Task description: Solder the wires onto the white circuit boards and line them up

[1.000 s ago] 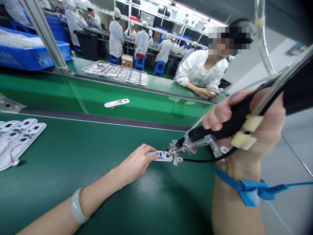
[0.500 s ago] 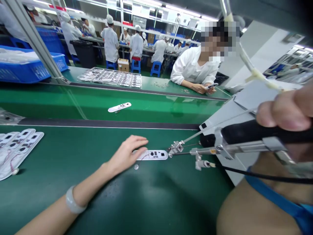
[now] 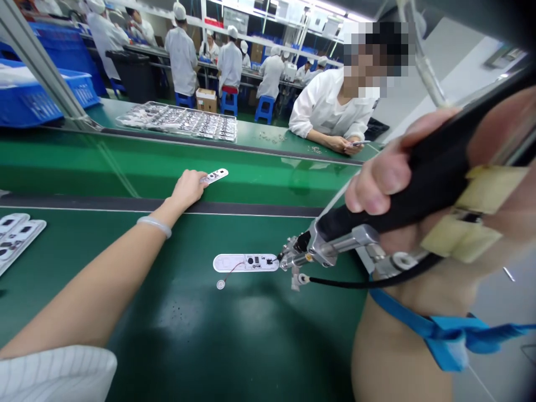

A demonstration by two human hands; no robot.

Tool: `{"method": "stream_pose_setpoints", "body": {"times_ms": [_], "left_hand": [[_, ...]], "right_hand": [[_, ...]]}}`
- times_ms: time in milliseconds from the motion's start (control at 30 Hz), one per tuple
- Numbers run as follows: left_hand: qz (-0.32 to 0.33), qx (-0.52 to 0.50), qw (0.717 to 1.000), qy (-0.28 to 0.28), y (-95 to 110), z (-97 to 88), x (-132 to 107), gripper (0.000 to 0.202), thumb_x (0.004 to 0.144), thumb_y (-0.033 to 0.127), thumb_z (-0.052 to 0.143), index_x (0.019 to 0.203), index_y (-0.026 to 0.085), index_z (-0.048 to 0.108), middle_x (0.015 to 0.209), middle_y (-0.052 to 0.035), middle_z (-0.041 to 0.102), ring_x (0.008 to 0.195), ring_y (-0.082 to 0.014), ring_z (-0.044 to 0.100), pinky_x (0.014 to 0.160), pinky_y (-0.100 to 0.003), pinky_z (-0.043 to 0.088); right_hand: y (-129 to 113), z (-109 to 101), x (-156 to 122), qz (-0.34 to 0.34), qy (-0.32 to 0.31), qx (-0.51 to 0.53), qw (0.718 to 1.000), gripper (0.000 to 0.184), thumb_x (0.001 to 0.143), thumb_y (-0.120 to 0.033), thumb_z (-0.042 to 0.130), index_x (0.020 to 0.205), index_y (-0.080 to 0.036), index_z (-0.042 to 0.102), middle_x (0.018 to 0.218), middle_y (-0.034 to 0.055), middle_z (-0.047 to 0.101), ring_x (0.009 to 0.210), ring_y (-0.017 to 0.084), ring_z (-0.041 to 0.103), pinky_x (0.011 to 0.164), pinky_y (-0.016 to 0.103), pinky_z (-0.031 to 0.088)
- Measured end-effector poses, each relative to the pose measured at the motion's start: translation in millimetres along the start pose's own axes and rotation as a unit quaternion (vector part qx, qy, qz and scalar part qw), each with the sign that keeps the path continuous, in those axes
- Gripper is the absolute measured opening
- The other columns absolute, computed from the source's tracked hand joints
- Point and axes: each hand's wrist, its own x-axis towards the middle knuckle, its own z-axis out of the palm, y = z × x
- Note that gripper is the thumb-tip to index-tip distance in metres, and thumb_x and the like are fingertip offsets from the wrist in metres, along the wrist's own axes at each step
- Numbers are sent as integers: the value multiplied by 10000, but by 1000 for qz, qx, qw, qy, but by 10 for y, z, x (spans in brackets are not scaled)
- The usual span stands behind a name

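On the green bench mat lies a long white circuit board [image 3: 230,263], a thin wire running from it to a small round disc [image 3: 220,285]. My right hand [image 3: 379,178] grips the black handle of a soldering iron [image 3: 439,153] fitted with metal clamps and a feed tube. Its tip meets the right end of that board, near a black chip. Over the green conveyor belt, my left hand [image 3: 189,188] has its fingers closed on the left end of a second white circuit board [image 3: 218,176].
More white boards [image 3: 19,237] lie at the left edge. Across the belt [image 3: 268,184] are a tray of parts [image 3: 180,120], a blue basket [image 3: 37,100] and a seated co-worker [image 3: 330,106] holding a small object. A metal post [image 3: 46,67] rises at the left.
My left hand has left the board on the bench and reached up to the one on the belt, closing on it. The soldering iron has moved left and steepened, its tip now over the bench board.
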Motion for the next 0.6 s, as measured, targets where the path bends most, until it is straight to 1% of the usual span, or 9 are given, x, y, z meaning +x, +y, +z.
{"method": "stream_pose_setpoints", "body": {"times_ms": [67,133,233,300,433,500,533,567,600], "left_hand": [[15,6,1000,4,77,-33,-57,363,893,225,485,1213,109,613,1118,-162,674,1050,-321,577,934,-416,421],[24,12,1000,7,115,-94,-139,385,884,229,488,1233,100,587,1129,-166,664,1050,-325,564,933,-421,414],[25,20,999,34,58,-254,-358,391,880,262,482,1229,112,575,1112,-145,666,1033,-315,557,912,-406,423],[20,23,997,74,-26,-411,-614,366,874,292,478,1183,135,594,1089,-119,675,996,-296,570,883,-383,438],[-9,31,992,126,-218,-742,-1403,350,867,365,433,1088,161,612,1048,-101,667,971,-267,592,845,-345,459],[-45,66,991,110,-345,-856,-1843,349,874,398,390,1055,195,608,1035,-83,641,964,-264,598,783,-333,468],[-67,90,991,74,-417,-895,-2043,357,891,415,357,1057,217,603,1028,-70,622,928,-260,603,732,-330,468],[-97,111,987,68,-491,-925,-2217,381,901,443,322,1020,228,613,992,-67,605,879,-261,602,705,-343,461],[-124,128,982,61,-560,-947,-2360,401,914,473,296,1055,261,606,991,-52,592,891,-280,589,706,-367,449]], "right_hand": [[8,-19,16,5,-31,-1,999,404,768,-551,630,579,-206,535,424,-39,443,350,118,396,356,278,306],[21,-124,73,0,-88,13,996,335,783,-498,644,632,-208,570,454,-45,467,365,118,411,361,275,327],[58,-313,173,-10,-207,42,977,261,781,-473,676,746,-217,639,537,-46,540,422,127,475,403,292,397],[79,-382,209,-16,-239,47,970,273,775,-495,679,782,-224,653,561,-45,552,435,134,483,408,303,399],[63,-329,172,-11,-203,40,978,245,787,-466,654,755,-225,633,522,-47,511,404,133,444,390,294,356],[41,-249,127,-14,-168,36,985,240,739,-441,673,719,-212,606,492,-51,489,386,127,422,378,284,337],[33,-208,106,-13,-154,33,987,242,708,-431,684,702,-208,591,479,-53,481,377,124,413,371,279,328],[29,-168,88,-10,-138,31,990,251,686,-429,689,686,-205,577,470,-54,475,369,121,405,366,277,323],[27,-133,75,-6,-126,28,992,266,673,-437,692,668,-202,565,459,-53,469,361,119,400,361,274,318]]}}
